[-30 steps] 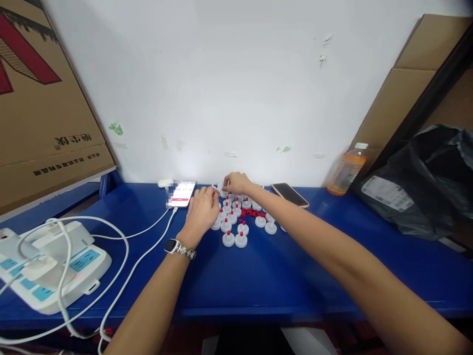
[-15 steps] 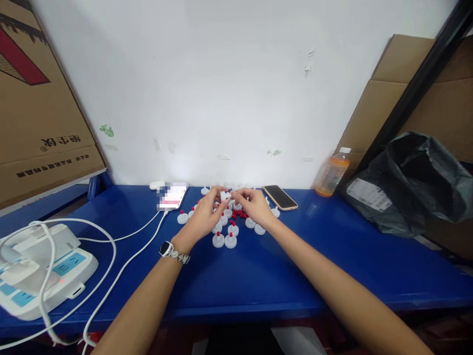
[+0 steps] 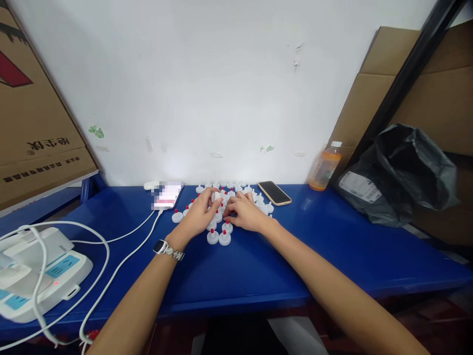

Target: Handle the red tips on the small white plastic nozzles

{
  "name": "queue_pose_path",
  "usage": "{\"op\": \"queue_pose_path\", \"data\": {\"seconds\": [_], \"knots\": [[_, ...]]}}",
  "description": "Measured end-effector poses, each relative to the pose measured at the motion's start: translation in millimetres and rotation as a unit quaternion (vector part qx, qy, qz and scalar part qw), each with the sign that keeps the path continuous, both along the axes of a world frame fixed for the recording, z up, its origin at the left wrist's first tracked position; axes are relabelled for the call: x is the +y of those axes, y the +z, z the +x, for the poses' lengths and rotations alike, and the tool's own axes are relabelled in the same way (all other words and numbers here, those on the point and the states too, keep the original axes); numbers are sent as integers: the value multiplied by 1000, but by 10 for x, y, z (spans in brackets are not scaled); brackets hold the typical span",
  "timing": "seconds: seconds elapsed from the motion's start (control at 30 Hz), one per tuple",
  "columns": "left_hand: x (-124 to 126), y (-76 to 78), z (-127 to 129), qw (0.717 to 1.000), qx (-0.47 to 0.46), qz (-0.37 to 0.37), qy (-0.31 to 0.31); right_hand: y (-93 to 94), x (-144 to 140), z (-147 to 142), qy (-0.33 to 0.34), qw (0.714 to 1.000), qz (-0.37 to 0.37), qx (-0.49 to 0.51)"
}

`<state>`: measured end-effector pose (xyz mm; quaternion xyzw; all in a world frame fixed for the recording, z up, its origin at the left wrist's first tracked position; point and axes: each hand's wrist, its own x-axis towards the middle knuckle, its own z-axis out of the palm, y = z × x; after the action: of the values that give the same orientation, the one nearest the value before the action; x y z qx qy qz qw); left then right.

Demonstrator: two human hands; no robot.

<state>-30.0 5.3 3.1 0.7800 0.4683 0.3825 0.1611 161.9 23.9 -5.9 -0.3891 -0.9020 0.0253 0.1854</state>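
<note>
My left hand is closed around a white plastic nozzle cap, held between thumb and fingers just above the table. To its right, my right hand reaches down among the caps with its fingers curled; what lies at its fingertips is hidden. Near both hands stand several white round caps, many with a small red tip on the spout, such as the front cap and the left cap. Behind and right of my right hand are white caps with no red tip visible.
On the blue table, a dark-screened phone lies right of the caps and a charging phone lies left. A power strip with looping white cables occupies the left. An orange drink bottle and black plastic bag stand right.
My right hand has moved away from the cap in my left hand and down toward the table, covering the loose red tips. My left hand still holds the cap. The view has shifted slightly.
</note>
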Motion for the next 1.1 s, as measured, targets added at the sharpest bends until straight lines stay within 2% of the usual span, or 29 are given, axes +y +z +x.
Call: {"op": "queue_pose_path", "data": {"seconds": [0.13, 0.2, 0.23, 0.27, 0.33, 0.4, 0.43, 0.57, 0.77, 0.83, 0.9, 1.0, 1.1], "knots": [[0, -12, 13, 1000, 4, -6, -4, -4, 2, 14, -2, 999, 0, 43], [-4, -10, 19, 1000, 0, -5, -1, 13, 2, 30, -12, 990, -21, 139], [-10, -5, 24, 1000, -4, -6, -1, 21, 5, 35, -17, 976, -46, 212], [-19, 1, 31, 1000, -9, -9, -1, 27, 11, 35, -17, 953, -82, 293], [-42, 18, 46, 1000, -20, -23, -6, 30, 26, 18, -3, 882, -167, 441], [-66, 33, 63, 999, -33, -36, -13, 21, 38, -16, 15, 815, -231, 531], [-76, 38, 72, 998, -40, -39, -16, 15, 39, -36, 20, 793, -250, 555], [-89, 23, 122, 996, -77, -32, -24, 8, 1, -105, 30, 744, -294, 599], [-110, -51, 279, 991, -128, -6, -31, 65, -107, -193, 43, 652, -321, 685], [-128, -63, 336, 991, -133, -7, -27, 88, -135, -223, 49, 646, -311, 696], [-142, -65, 382, 990, -137, -13, -15, 107, -160, -246, 53, 651, -291, 699], [-146, -46, 421, 991, -134, -32, 1, 136, -195, -260, 54, 667, -267, 694], [-128, -4, 413, 990, -131, -45, -12, 197, -188, -233, 54, 691, -259, 672]]}}
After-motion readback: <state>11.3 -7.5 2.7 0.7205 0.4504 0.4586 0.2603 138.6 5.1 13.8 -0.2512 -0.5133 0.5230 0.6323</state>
